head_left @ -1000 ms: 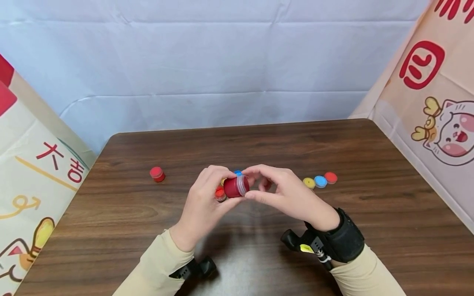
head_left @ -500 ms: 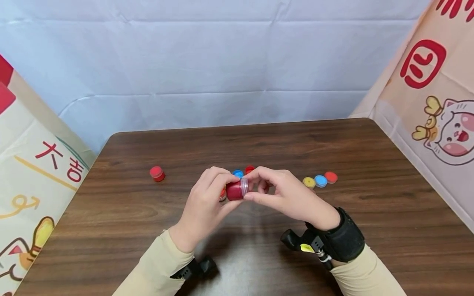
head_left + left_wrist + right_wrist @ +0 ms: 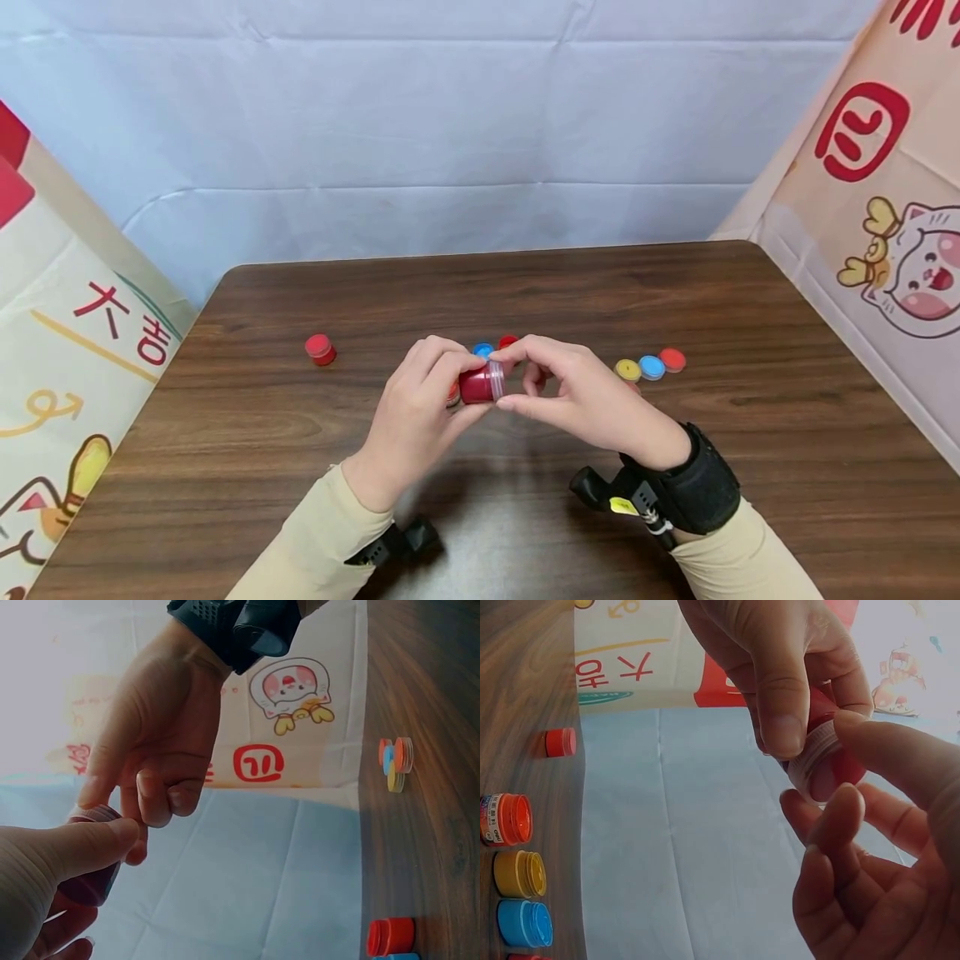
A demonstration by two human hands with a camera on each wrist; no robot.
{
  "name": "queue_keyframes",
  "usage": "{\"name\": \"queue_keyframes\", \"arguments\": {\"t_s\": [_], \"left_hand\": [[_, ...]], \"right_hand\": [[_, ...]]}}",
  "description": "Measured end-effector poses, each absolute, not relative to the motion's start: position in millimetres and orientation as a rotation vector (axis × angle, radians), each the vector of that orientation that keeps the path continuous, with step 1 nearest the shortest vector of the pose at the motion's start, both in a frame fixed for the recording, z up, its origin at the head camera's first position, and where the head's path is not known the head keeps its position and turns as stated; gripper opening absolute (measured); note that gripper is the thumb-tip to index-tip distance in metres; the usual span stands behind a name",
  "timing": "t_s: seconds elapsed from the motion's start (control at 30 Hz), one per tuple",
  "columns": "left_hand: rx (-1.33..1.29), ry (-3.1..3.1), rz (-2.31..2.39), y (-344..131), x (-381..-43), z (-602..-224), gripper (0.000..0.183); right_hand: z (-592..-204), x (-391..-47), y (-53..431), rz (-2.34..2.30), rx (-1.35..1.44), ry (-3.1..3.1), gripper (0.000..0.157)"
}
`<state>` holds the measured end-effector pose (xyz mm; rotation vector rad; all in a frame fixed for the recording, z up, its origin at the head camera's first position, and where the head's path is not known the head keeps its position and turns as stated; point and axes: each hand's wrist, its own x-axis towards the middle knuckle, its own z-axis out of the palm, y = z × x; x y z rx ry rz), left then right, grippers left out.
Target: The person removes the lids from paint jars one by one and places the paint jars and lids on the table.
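Note:
Above the middle of the table, my left hand (image 3: 416,412) grips a small dark red paint jar (image 3: 475,386) by its body. The jar lies on its side, its ribbed, see-through lid (image 3: 816,766) pointing to the right. My right hand (image 3: 581,396) pinches this lid between thumb and index finger, the other fingers curled loosely below. Behind the hands stand uncapped paint jars: an orange-red jar (image 3: 514,819), a yellow jar (image 3: 521,874), a blue jar (image 3: 526,922) and a red jar (image 3: 390,936). In the head view the hands partly hide them.
A capped red jar (image 3: 320,350) stands alone on the left of the brown table (image 3: 225,433). On the right lie a yellow lid (image 3: 627,370), a blue lid (image 3: 652,367) and a red lid (image 3: 672,360), with another red lid (image 3: 384,752) partly hidden. Black cameras sit on both wrists.
The held jar has shifted slightly right and turned, so its lid end points more squarely toward my right hand. A red jar behind has come into sight between the hands.

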<state>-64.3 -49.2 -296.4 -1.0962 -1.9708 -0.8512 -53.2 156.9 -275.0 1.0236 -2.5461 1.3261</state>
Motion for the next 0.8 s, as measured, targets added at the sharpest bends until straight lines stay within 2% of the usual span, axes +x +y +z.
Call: {"name": "queue_keyframes", "arguments": {"t_s": [0.8], "left_hand": [[-1.081,-1.993,-0.829,-49.2,-61.0,-293.0,0.042]], "right_hand": [[-277.1,-53.3,157.4,1.292,1.103,-2.459,0.04]]}}
